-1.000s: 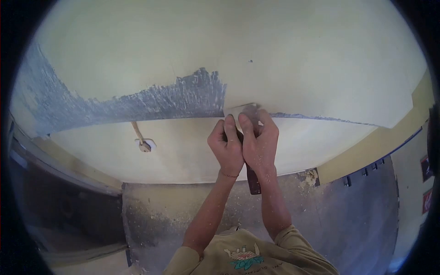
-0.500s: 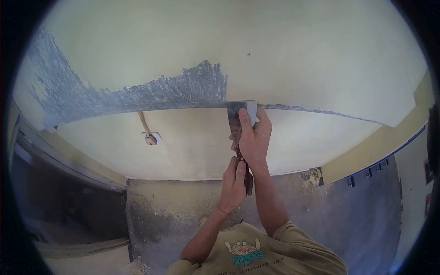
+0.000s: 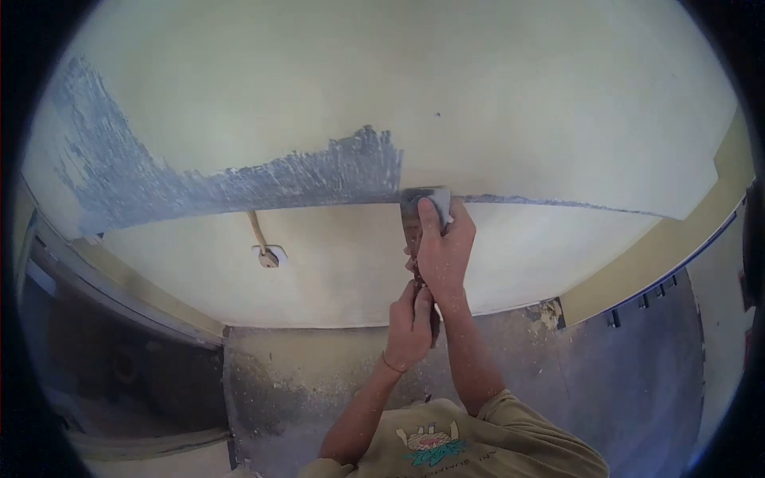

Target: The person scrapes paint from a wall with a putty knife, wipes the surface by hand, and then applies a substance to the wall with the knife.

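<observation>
A wide scraper [image 3: 411, 225] is held upright, its metal blade against the wall at the lower edge of the painted surface. My right hand [image 3: 446, 251] is closed around its upper part, with the thumb lying on the blade. Lower down, my left hand [image 3: 409, 331] wraps round the dark handle; a thin band circles that wrist. Left of the blade, a rough grey scraped patch [image 3: 319, 177] runs along the edge and climbs at the far left. Pale coating [image 3: 526, 119] covers the wall above and to the right, with a narrow grey strip along its bottom edge.
A socket with a cord [image 3: 269, 256] sits on the lower wall, left of my hands. Pale flakes and dust lie on the grey floor [image 3: 295, 382]. A dark opening or panel [image 3: 135, 366] is at the left, and a yellowish strip [image 3: 645, 263] borders the right.
The whole view has shifted, so the wall and hands appear slightly lower. Both hands keep their hold on the scraper, and its blade stays near the patch's right end.
</observation>
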Demonstrator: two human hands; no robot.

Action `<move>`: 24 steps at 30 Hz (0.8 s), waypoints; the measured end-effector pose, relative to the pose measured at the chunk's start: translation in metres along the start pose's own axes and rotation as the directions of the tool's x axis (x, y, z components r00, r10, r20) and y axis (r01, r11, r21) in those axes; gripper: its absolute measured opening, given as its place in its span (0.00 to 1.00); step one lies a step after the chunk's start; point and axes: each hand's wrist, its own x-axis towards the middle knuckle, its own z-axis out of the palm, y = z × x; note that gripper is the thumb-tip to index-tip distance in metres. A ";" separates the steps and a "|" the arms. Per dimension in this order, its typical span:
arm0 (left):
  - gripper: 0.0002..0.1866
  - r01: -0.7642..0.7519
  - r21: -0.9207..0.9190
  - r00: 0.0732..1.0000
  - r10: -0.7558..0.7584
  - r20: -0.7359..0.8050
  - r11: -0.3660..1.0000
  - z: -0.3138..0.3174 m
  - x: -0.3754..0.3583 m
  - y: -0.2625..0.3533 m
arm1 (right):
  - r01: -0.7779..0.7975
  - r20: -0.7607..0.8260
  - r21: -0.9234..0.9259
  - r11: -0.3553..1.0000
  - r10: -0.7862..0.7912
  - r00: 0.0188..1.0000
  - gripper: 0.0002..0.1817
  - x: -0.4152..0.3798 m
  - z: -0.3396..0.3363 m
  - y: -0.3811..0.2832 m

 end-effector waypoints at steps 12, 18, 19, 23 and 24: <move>0.16 -0.031 0.078 0.994 0.039 -0.098 0.996 0.010 -0.001 0.008 | -0.027 -0.019 -0.032 0.999 0.026 0.999 0.13 -0.001 0.007 -0.015; 0.16 -0.087 0.142 0.993 0.096 -0.063 0.986 -0.003 0.009 0.012 | 0.068 0.009 -0.037 0.997 -0.068 0.998 0.11 0.006 0.010 -0.025; 0.16 -0.060 0.106 0.998 0.063 -0.030 0.993 -0.002 0.015 0.032 | 0.093 -0.030 0.041 0.995 -0.092 0.995 0.13 0.009 0.019 -0.036; 0.15 -0.053 0.118 0.997 0.059 -0.054 0.992 0.000 0.001 0.009 | 0.083 -0.035 -0.059 0.995 -0.085 0.996 0.13 0.004 0.005 -0.004; 0.15 -0.075 0.125 0.996 0.081 -0.045 0.989 -0.004 -0.001 0.003 | 0.104 -0.038 -0.047 0.993 -0.106 0.994 0.13 0.001 0.004 0.004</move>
